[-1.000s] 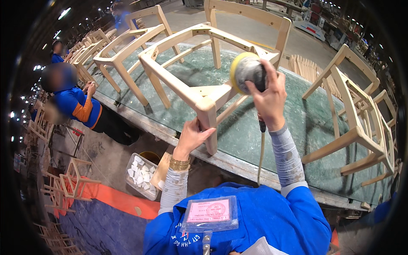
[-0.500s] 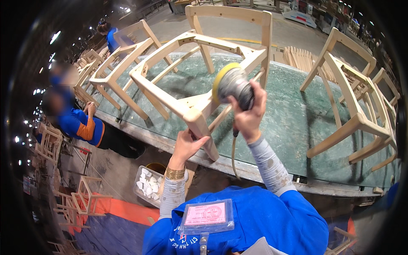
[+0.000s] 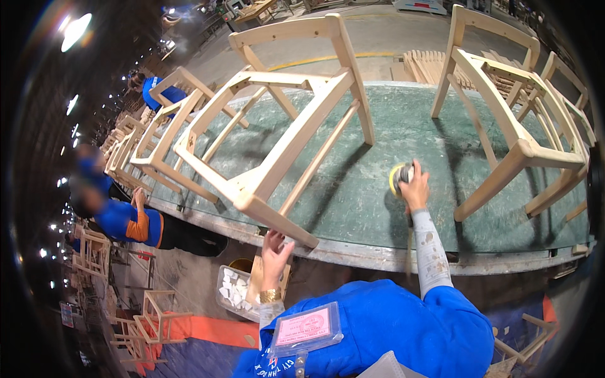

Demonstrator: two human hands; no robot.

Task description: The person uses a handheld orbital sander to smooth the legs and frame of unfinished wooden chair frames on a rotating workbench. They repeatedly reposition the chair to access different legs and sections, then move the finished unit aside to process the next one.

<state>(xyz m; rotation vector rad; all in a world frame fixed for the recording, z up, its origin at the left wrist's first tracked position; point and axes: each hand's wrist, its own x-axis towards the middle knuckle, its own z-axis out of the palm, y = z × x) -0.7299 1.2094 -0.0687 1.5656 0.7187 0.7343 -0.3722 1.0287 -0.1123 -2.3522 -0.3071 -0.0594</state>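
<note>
An unpainted wooden chair frame (image 3: 280,160) with an open seat stands on the green-topped table. My left hand (image 3: 275,255) is at its near front leg; its fingertips reach the underside of the leg, thumb and fingers apart, and the grip looks loose. To the right of this chair, my right hand (image 3: 416,189) is wrapped round a disc sander (image 3: 400,178) with a yellow-edged pad. The sander is apart from the chair, held low over the table, its pad tilted to the left. A hose hangs from it below my wrist.
More chair frames stand right (image 3: 513,126) and left (image 3: 167,148) on the table (image 3: 384,242). Below its near edge is a clear bin (image 3: 230,302) of white pieces. A co-worker in blue (image 3: 129,220) stands at the left. Wooden parts (image 3: 435,69) are stacked beyond the table.
My right hand has carried the sander off the chair, to the right and down toward the table. The chair has turned and shifted left; my left hand's hold on its leg has loosened.
</note>
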